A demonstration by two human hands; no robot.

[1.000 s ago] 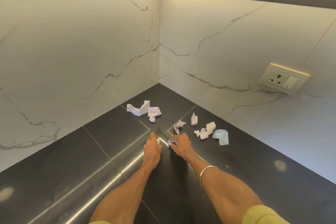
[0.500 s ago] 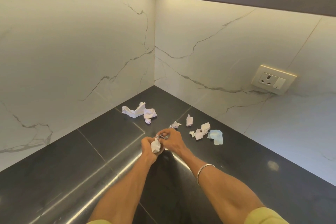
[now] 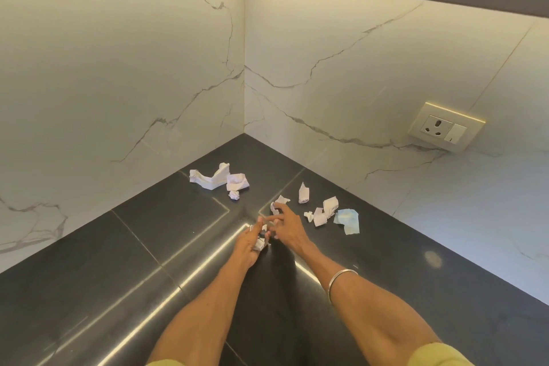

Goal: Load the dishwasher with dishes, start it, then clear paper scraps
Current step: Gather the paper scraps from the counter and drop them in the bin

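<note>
Dark stone table [image 3: 124, 270] in a corner, marble-patterned walls [image 3: 118, 68] on two sides. Paper scraps scattered near the corner in two groups.

Left group: long crumpled white strip [image 3: 210, 178], folded white scrap [image 3: 236, 181] touching its right end, small balled scrap [image 3: 234, 195] just in front.

Right group: upright white scrap [image 3: 304, 194], crumpled white scraps [image 3: 323, 211] beside it, pale blue scrap [image 3: 347, 219] at the right end, all lying on the table.

Left hand [image 3: 249, 242] low over the table, fingers curled round a wad of collected white scraps [image 3: 259, 242]; holding them, partly hidden in the palm.

Right hand [image 3: 287, 227] just right of the left, touching or nearly touching it. Fingers spread and extended forward, fingertips [image 3: 278, 208] at a small crumpled scrap [image 3: 279, 203] near the table seam. Contact probable; closed grip on it not confirmed. Nothing visible in the palm.

Silver bangle [image 3: 341, 278] on the right wrist. Yellow sleeves [image 3: 436, 355] at the bottom edge.

Wall socket with switch [image 3: 445, 127] on the right wall, well apart from the scraps.
</note>
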